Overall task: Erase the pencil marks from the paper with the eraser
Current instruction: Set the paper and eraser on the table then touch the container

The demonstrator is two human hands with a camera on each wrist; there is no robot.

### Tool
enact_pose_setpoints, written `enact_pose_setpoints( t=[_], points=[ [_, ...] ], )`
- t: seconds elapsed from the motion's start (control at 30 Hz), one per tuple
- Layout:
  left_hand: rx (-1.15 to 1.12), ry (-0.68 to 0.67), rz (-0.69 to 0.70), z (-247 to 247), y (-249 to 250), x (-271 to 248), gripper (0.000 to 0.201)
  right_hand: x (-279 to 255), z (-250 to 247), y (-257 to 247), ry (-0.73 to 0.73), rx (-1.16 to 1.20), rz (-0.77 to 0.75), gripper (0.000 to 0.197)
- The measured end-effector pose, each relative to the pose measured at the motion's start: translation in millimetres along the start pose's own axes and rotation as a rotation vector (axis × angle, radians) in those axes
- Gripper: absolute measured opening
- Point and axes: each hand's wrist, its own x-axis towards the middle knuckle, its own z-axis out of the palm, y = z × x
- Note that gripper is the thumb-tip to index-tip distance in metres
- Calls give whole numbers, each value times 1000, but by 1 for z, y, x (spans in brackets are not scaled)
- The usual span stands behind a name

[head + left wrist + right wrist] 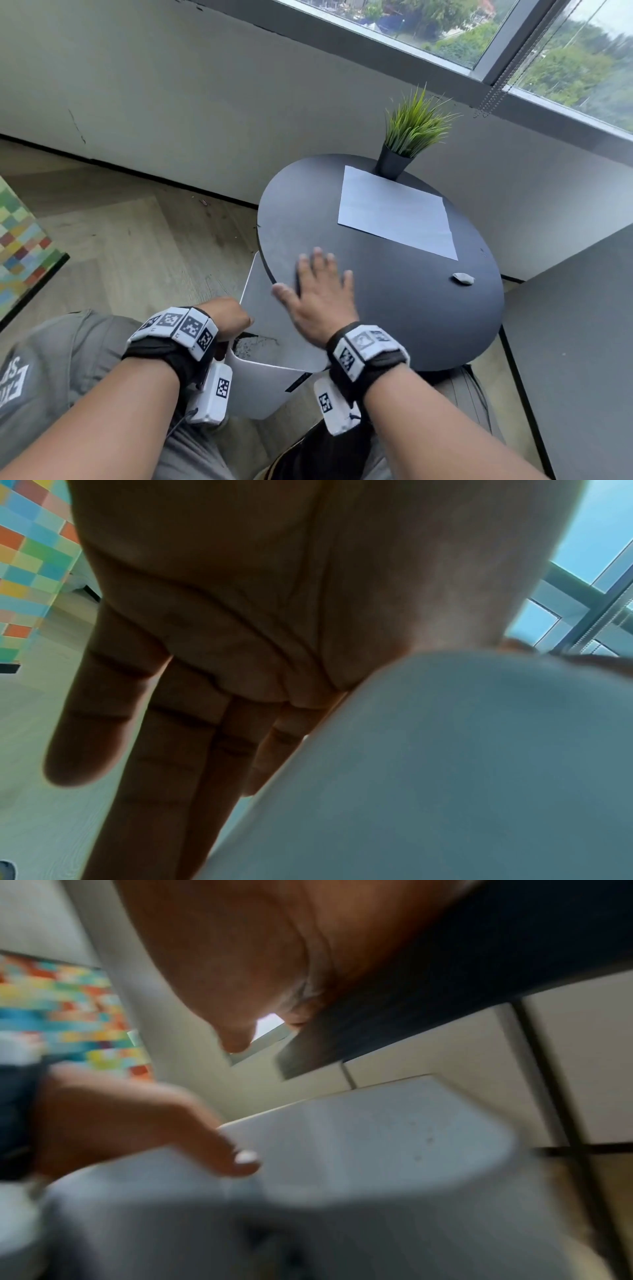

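Observation:
A white sheet of paper (394, 212) lies on the far half of a round black table (411, 318); I cannot make out pencil marks on it. A small grey-white eraser (463, 278) sits alone near the table's right edge. My right hand (318, 291) lies flat on the table's near-left edge with its fingers spread, well away from the eraser. Below that edge, my left hand (229, 317) holds the rim of a white bin (260, 383) with dark specks inside. In the left wrist view its fingers (164, 750) run straight down the bin wall (445, 764), and the thumb (240, 1158) presses the rim.
A potted grass plant (407, 137) stands at the table's far edge, touching the paper's corner. A grey panel (582, 342) rises close on the right. A wall and window run behind. Wooden floor and a colourful checkered panel (20, 246) are at the left.

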Motion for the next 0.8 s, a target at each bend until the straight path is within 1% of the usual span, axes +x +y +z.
enact_pose_setpoints(
  t=[0.03,0.07,0.1,0.13,0.17,0.2,0.23,0.27,0.3,0.33,0.37,0.4,0.43,0.47,0.5,0.53,0.57,0.6,0.63,0.67,0.7,0.73,0.77,0.8],
  points=[
    [2,8,14,0,-3,2,42,-7,4,-13,-13,-5,-141,83],
    [5,13,26,1,-5,3,43,-17,7,-22,-20,46,-284,81],
    [15,9,41,1,-7,5,45,-27,9,-23,1,157,-404,72],
    [20,13,50,0,-7,5,44,-35,10,-19,65,301,-466,60],
    [9,17,45,0,-7,6,43,-38,9,-10,171,417,-449,51],
    [12,19,41,0,-7,4,41,-37,8,2,288,451,-350,47],
    [28,12,31,0,-5,3,40,-35,7,14,363,392,-185,49],
    [46,5,18,0,-3,3,40,-34,7,23,339,265,-6,53],
    [53,14,6,1,-2,5,40,-34,9,26,232,114,97,59],
    [46,18,-14,2,-1,8,39,-38,11,23,122,-22,69,64],
    [43,22,-31,2,1,8,39,-44,15,16,47,-106,-70,67],
    [52,23,-43,1,3,7,39,-54,16,6,-1,-123,-254,66],
    [54,21,-31,3,1,11,38,-64,17,-2,-26,-80,-435,63],
    [65,7,-10,3,1,11,37,-73,17,-4,-11,-17,-567,59],
    [79,-5,2,2,1,11,36,-79,13,1,62,67,-598,57],
    [91,-6,17,1,2,10,36,-79,9,14,182,162,-502,55],
    [94,-8,21,2,2,10,36,-77,5,33,308,233,-302,56],
    [106,-9,20,2,1,9,35,-76,0,55,378,265,-49,57],
    [98,-4,7,4,0,9,34,-75,-4,76,358,249,207,59],
    [89,0,-4,5,-1,7,33,-77,-5,91,268,191,404,61],
    [72,8,-9,7,-2,8,34,-78,-2,99,177,112,491,64],
    [54,14,-6,8,-2,9,35,-78,2,97,127,49,474,66],
    [39,15,-8,8,-1,9,36,-77,6,86,101,7,388,67],
    [31,15,-9,9,3,8,36,-78,11,69,82,-22,260,68]
  ],
)
